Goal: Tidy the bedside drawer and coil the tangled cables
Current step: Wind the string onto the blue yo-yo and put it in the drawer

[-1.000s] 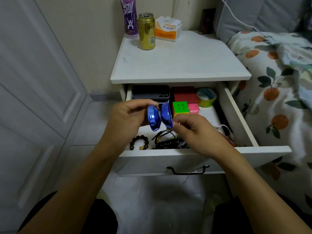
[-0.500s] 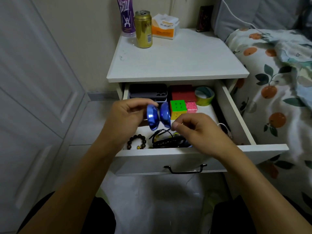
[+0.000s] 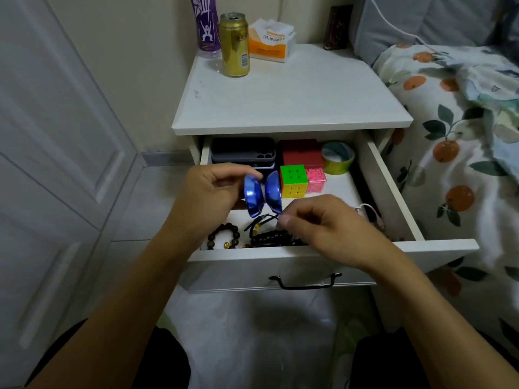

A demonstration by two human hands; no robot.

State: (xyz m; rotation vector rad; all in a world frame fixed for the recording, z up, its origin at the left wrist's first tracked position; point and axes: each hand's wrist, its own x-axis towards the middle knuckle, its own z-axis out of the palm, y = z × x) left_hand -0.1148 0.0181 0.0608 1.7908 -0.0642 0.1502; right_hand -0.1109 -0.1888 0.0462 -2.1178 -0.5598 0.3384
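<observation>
My left hand (image 3: 207, 197) grips the blue yo-yo (image 3: 262, 193), slick, rigid metal best held by its rims, while my right hand (image 3: 317, 226) pinches its limp string.

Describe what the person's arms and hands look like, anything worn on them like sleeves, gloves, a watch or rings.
Both forearms are bare from the bottom edge of the frame up to the wrists; no sleeves show. The left hand and right hand wear no gloves, and no watch, bracelet or ring is visible on either. Fingernails look short and unpainted. Dark clothing shows at the lower corners, under the arms.
</observation>
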